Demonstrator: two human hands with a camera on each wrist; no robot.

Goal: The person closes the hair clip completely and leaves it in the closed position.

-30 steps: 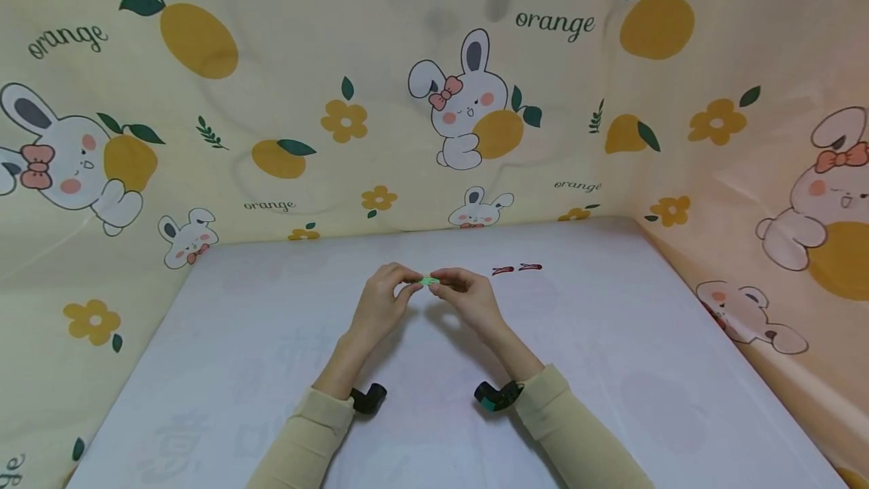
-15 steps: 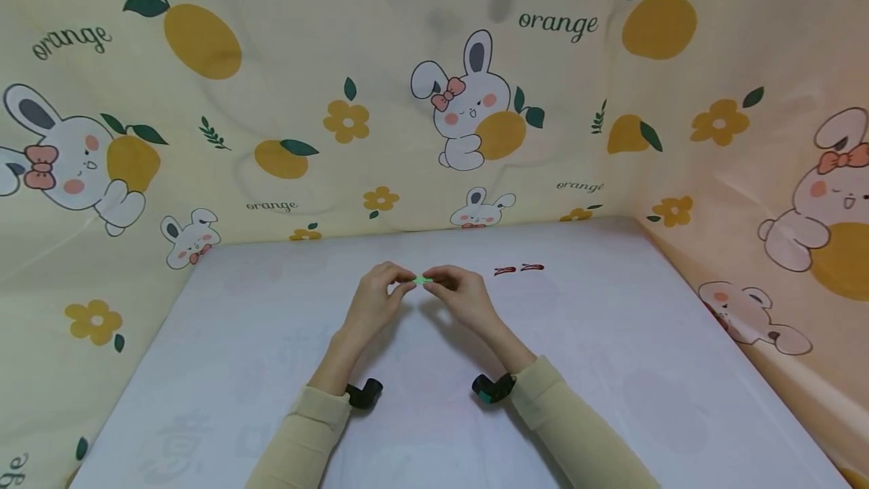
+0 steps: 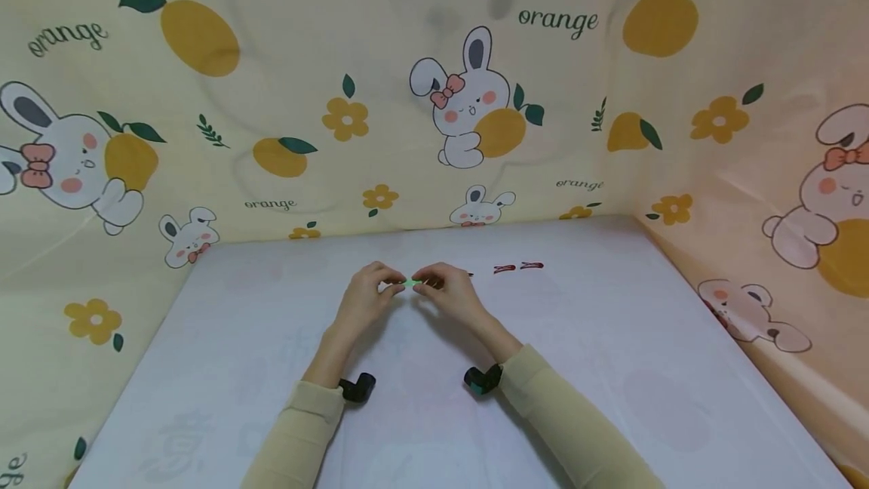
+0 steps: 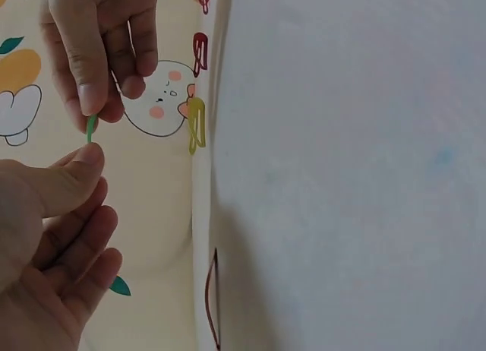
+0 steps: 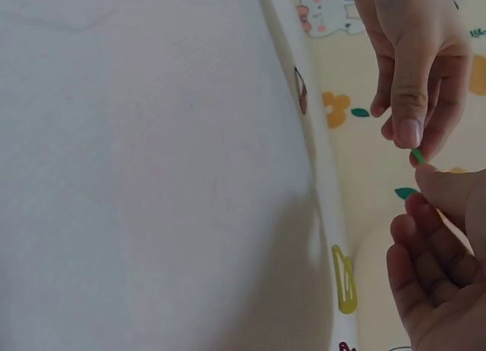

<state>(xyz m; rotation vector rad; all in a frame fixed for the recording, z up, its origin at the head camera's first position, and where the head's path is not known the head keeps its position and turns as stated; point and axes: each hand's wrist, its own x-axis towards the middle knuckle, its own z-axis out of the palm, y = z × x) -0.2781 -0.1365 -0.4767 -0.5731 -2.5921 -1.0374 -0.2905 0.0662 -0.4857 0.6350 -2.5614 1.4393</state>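
A small green hair clip (image 3: 412,283) is held up over the far part of the table between both hands. My left hand (image 3: 363,296) pinches one end between thumb and forefinger. The other end is pinched by my right hand (image 3: 453,296). Only a short strip of the green clip (image 4: 90,129) shows between the fingertips in the left wrist view. Just beyond the hands, a yellow hair clip (image 4: 197,126) lies on the table; the right hand hides it in the head view. To its right rest two red hair clips, a nearer one (image 3: 505,269) and a farther one (image 3: 532,266).
A thin brown curved item (image 4: 208,298), perhaps another clip seen edge-on, lies near the table's far side. The white-covered table (image 3: 421,413) meets a patterned cloth wall (image 3: 380,44) at its back. Cloth also hangs along the right side.
Both hands have shifted slightly left together, with the green hair clip still between them. A dark tip now shows behind the right hand. The red hair clips have stayed in place.
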